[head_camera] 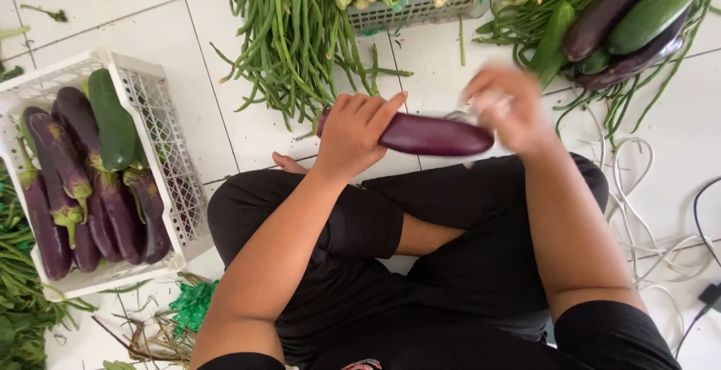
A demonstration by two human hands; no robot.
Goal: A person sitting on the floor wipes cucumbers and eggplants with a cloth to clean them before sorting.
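The eggplant point(432, 135) is long, glossy and dark purple, lying level above the lap of a person sitting cross-legged on the white tiled floor point(225, 126). The left hand point(357, 131) has its fingers point(375, 107) curled closed over the eggplant's left end, index finger stretched along the top. At the right end the right hand point(507, 111) is blurred; it seems to press something pale and clear against the tip, but how far those fingers are closed cannot be told.

Well left of the fingers stands a white plastic crate point(161, 141) holding several purple eggplants with green caps and one dark green cucumber point(113, 122). Beyond the fingers lie loose long beans point(293, 32), and behind them a grey basket point(405, 13) of pale green leafy bunches. Up and right of the fingers sits a pile of eggplants and cucumbers point(623, 17) on more beans. White cords point(631, 212) trail right of the right arm.
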